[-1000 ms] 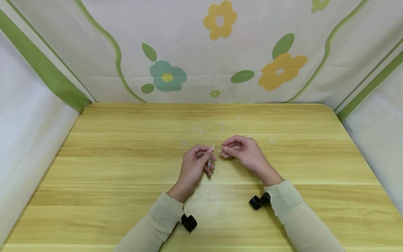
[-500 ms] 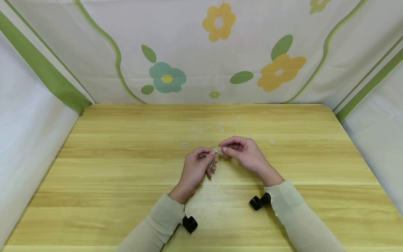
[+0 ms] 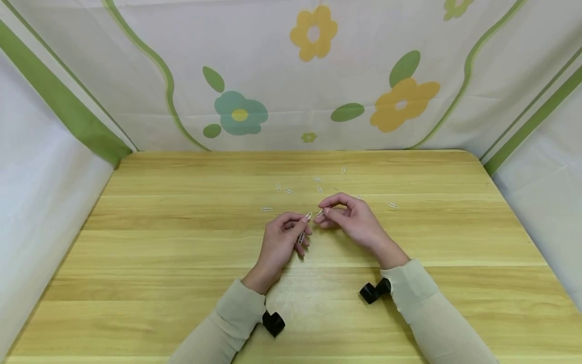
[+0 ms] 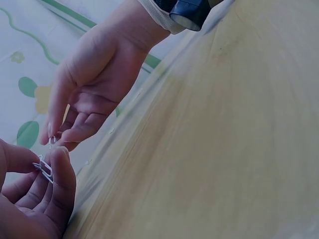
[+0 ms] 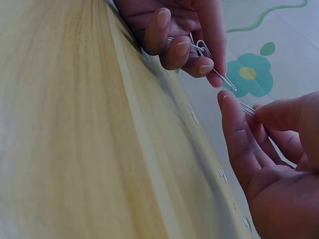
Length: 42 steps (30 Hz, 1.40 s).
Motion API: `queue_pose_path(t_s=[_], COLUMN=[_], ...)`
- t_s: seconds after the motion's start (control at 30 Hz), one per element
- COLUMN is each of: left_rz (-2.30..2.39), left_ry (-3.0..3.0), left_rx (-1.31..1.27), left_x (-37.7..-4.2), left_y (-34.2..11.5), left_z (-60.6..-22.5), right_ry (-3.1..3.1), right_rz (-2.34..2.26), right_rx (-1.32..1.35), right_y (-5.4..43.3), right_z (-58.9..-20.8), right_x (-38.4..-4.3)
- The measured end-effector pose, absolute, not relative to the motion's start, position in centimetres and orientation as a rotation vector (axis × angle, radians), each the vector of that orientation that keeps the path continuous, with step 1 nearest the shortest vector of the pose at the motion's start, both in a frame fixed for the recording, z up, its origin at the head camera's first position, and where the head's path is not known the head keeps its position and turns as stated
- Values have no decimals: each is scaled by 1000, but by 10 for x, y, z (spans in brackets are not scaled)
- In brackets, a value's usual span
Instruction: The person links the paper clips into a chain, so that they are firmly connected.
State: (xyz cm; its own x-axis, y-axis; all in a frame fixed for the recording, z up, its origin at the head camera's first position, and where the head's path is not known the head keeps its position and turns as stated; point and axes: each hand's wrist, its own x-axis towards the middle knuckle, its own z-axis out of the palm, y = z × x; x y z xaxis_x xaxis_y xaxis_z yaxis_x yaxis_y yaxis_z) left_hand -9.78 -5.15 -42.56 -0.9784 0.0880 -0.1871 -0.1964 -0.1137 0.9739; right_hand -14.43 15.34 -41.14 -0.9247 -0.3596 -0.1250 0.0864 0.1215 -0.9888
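My left hand [image 3: 278, 237] pinches a white paper clip [image 3: 308, 216] between thumb and index finger, its end sticking out past the fingertips. A second paper clip [image 3: 301, 238] hangs below the thumb; in the right wrist view the linked clips [image 5: 201, 48] show against the fingers. Facing it, my right hand [image 3: 356, 222] pinches another paper clip [image 3: 320, 213], whose end also shows in the right wrist view between thumb and index finger. A small gap separates the two held clip ends, above the wooden table [image 3: 182, 283].
Several loose white paper clips lie farther back on the table, among them one paper clip [image 3: 266, 209] at the left and one paper clip [image 3: 392, 205] at the right. A flowered curtain [image 3: 291, 76] stands along the table's back edge.
Half a second ago the two held clip ends met between the hands. Now they are apart again, the left hand's clip slightly left and the right fingertips slightly raised.
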Motion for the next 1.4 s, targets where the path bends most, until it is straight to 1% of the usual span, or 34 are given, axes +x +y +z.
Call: queue_pose_path(t_s=[0.2,0.5,0.77,1.07,1.4], left_rz=[2189,2164,2158,2189,2197], left_ry=[1951,1977,1988,2005,2036], left_rx=[-125,-93,-64,21,-13], left_x=[-98,-98,-97,-96,-95], left_y=[-51,-50,-49,-50,-48], left_z=[-425,-427,-428,-422,-417], right_ry=[2106,2129,2184,2293,2393], right_rz=[-1840,-1831,-1761,-1664,-1705], right_rx=[-224,-247,-305,-418,-538], right_y=[153,155,155,158,153], right_z=[-411,-411,-410,-397,-394], right_x=[-145,-145,-144,-141,-135])
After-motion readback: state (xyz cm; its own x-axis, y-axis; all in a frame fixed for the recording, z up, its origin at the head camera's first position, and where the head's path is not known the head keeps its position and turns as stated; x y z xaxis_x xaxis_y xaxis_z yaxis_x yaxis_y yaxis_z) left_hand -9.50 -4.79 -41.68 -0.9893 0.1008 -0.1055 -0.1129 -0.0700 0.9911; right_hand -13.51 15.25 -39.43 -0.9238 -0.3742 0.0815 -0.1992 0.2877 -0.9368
